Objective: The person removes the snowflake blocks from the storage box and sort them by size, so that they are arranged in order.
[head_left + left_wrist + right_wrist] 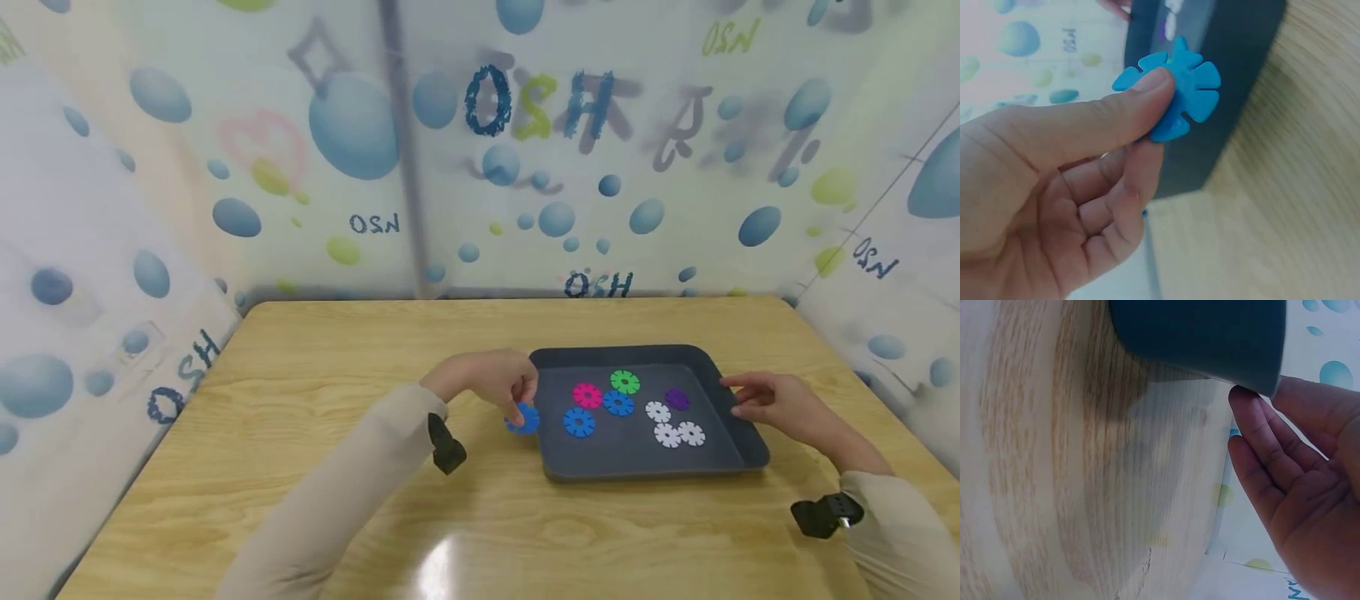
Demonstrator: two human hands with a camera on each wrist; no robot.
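A blue notched plastic disc [1196, 87] is pinched between the thumb and fingers of my left hand [495, 383], just off the left edge of the dark grey tray [622, 462]. At the tray's right rim is my right hand [783, 408]. In the right wrist view its thumb passes behind the tray wall, and the fingertips [1244, 400] touch the outside. Inside the tray lie two blue discs [579, 422], a pink disc [587, 396], a green disc [625, 382], a purple disc [677, 400] and three white discs [667, 435].
The tray stands on a wooden table [337, 350], right of its middle. Behind the table hangs a patterned curtain or sheet [480, 225] with blue dots and lettering, and similar panels flank both sides.
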